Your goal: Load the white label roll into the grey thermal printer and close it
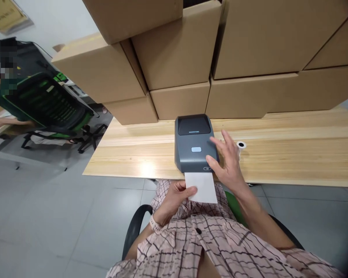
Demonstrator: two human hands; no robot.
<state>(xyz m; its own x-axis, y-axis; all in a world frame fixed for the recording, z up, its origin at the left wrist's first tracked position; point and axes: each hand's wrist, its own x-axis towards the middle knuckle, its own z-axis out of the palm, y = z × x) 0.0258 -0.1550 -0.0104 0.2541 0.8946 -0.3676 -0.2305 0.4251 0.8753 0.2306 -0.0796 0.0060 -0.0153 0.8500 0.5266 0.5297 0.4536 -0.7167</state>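
A dark grey label printer [188, 156] stands near the front edge of the wooden table, a pale button on its lid. White label paper [204, 189] sticks out of its front slot and hangs past the table edge. My left hand [178, 199] pinches the left side of that paper, thumb on top and fingers beneath. At the printer's right front corner is my right hand [227, 162], its fingers spread and nothing held in it. Whether its fingertips touch the casing I cannot tell. A small white roll with a dark centre [241, 144] lies just beyond the right hand.
Stacked cardboard boxes [179, 58] line the back of the wooden table [292, 154]. To the left, another person sits on a black and green office chair [46, 100] at a separate desk [5, 135]. Grey floor tiles [104, 216] show below the table.
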